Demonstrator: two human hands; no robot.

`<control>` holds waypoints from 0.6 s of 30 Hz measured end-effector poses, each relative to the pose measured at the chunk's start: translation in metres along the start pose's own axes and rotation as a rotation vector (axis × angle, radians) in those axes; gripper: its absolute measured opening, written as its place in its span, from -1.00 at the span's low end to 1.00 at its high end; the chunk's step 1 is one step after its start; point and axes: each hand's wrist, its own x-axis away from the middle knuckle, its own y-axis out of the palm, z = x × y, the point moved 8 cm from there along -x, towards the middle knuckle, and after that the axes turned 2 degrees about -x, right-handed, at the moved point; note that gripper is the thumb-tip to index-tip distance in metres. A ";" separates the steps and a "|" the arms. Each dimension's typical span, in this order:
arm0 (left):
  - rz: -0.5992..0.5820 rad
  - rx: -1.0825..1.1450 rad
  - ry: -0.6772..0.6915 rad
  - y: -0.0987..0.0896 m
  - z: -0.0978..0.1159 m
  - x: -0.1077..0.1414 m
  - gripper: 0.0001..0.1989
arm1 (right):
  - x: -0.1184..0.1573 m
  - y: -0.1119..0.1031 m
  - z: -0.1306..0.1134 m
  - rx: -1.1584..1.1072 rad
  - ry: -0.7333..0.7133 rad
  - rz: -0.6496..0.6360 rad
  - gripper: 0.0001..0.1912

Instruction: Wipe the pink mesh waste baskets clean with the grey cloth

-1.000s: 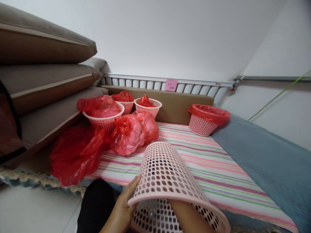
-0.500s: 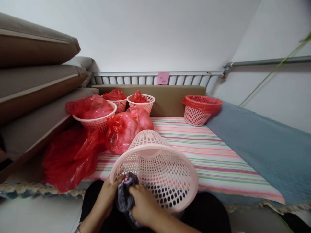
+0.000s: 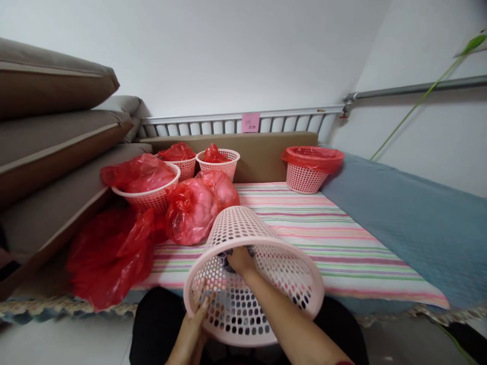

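Observation:
A pink perforated plastic basket (image 3: 238,223) lies tipped on its side in front of me, its mouth facing my body. My left hand (image 3: 198,314) grips the lower left of its rim, with fingers showing inside the mouth. Deep inside the basket, my right hand (image 3: 242,261) is closed on a dark grey cloth (image 3: 228,261) and presses it near the bottom. Much of the cloth is hidden by the hand and the basket's rim.
Tied red plastic bags (image 3: 194,208) lie behind the basket, and a loose red bag (image 3: 114,253) at left. Several pink baskets (image 3: 150,195) with red bags stand behind; a red-lined basket (image 3: 306,177) is at right. Stacked cushions (image 3: 57,126) rise at left. Striped cloth (image 3: 342,253) covers the surface.
My right hand has carried the dark grey cloth from the basket's left rim into its inside. The basket has turned slightly, and my left hand now holds only its rim.

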 end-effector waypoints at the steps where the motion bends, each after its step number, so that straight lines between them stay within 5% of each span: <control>1: 0.003 0.035 -0.001 -0.002 0.000 -0.002 -0.21 | 0.003 0.003 -0.003 0.018 0.012 -0.017 -0.56; 6: -0.020 0.112 -0.034 -0.009 -0.002 -0.010 -0.31 | 0.065 0.021 -0.026 -0.001 -0.039 -0.118 -0.63; 11: -0.257 0.102 -0.087 0.019 -0.003 -0.025 -0.58 | 0.122 0.010 -0.028 -0.155 -0.164 -0.204 -0.60; 13: -0.354 0.119 -0.125 0.036 -0.006 -0.040 -0.58 | 0.110 -0.014 -0.013 -0.158 -0.082 -0.138 -0.59; 18: -0.532 0.198 -0.140 0.072 -0.009 -0.093 -0.63 | 0.039 -0.095 0.014 0.050 0.026 0.253 -0.54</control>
